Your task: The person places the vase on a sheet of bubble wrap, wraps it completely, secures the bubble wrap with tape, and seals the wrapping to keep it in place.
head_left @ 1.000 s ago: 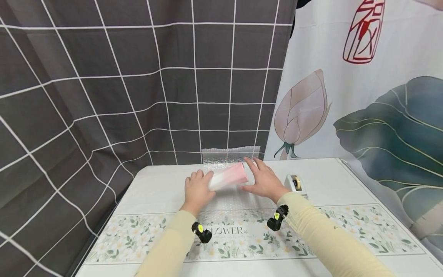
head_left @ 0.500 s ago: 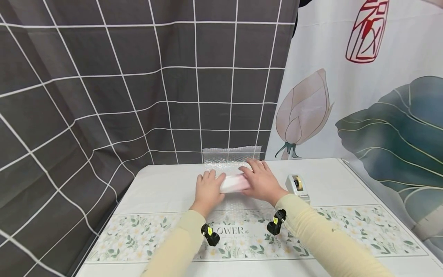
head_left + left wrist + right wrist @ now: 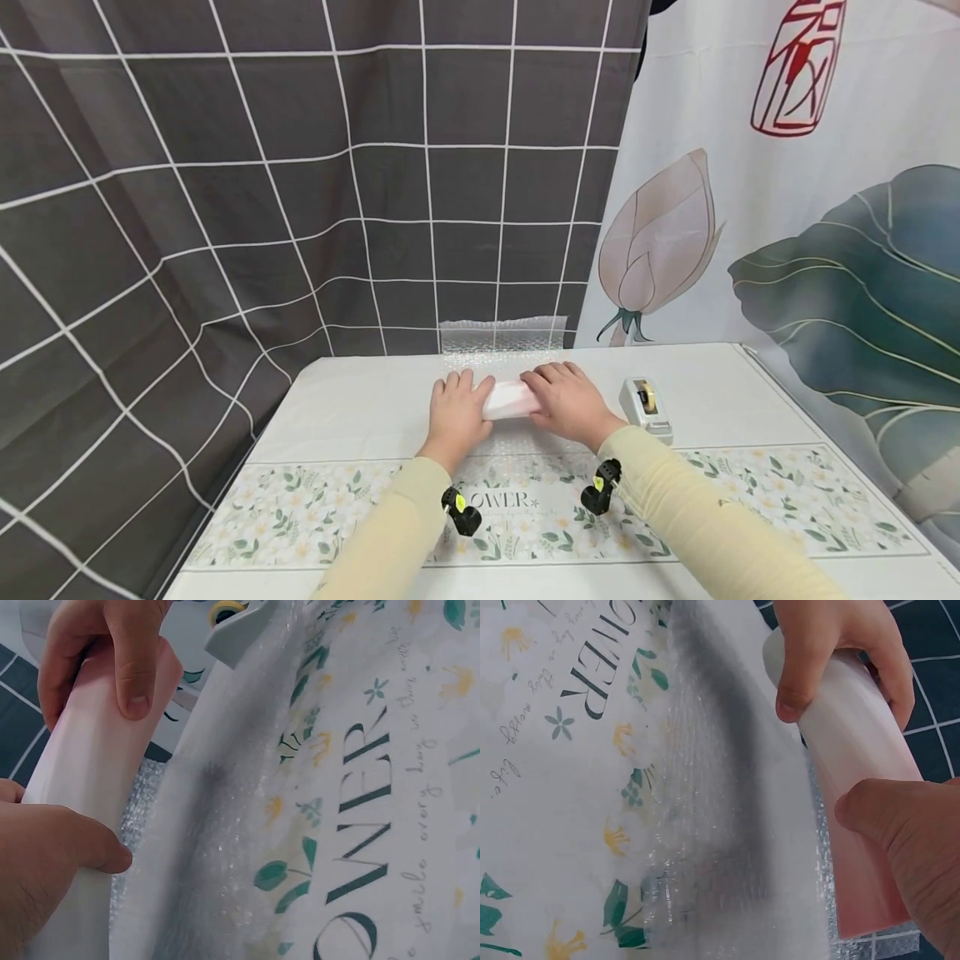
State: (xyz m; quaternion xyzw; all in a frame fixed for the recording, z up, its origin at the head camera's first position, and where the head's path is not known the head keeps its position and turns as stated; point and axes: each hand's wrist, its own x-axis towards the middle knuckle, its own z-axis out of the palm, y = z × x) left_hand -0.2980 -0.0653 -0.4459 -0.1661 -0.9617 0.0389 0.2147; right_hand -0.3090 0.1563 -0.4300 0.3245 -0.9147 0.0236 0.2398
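The left hand [image 3: 457, 423] and right hand [image 3: 572, 405] both curl snugly round the tube [image 3: 510, 400], one toward each end. It's over the wrap [image 3: 504, 337]; I can't tell if they touch. The tube looks smooth, so loose fingers might let it slip and roll.

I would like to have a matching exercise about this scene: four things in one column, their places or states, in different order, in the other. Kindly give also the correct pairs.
Things
1. left hand
2. right hand
3. bubble wrap
4. tape dispenser

Places or states
A. reaches past the far edge of the table
B. holds the pink end of the pink-and-white object
C. white, right of both hands
D. holds the white end

Pairs: 1-D, 2-B, 3-A, 4-C
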